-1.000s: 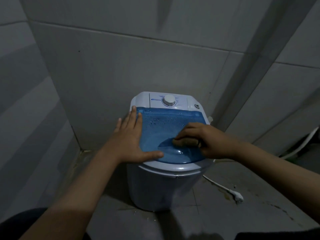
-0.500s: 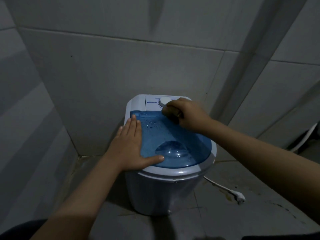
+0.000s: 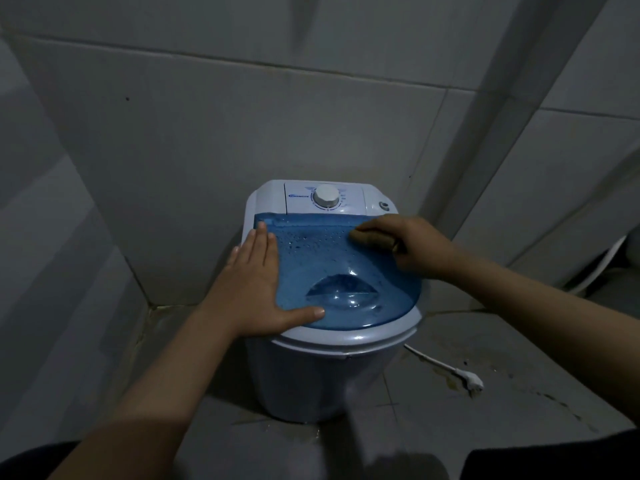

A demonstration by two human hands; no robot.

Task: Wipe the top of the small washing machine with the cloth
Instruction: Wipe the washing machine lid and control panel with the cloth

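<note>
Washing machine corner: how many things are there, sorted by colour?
White: 3, the washing machine body, its dial, the plug on the floor
Blue: 1, the lid
Tan: 1, the cloth under the right hand
Total: 5

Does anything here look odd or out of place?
Yes: a white plug on its cord lies loose on the floor right of the washing machine, beside yellowish stains. Water droplets also dot the blue lid.
</note>
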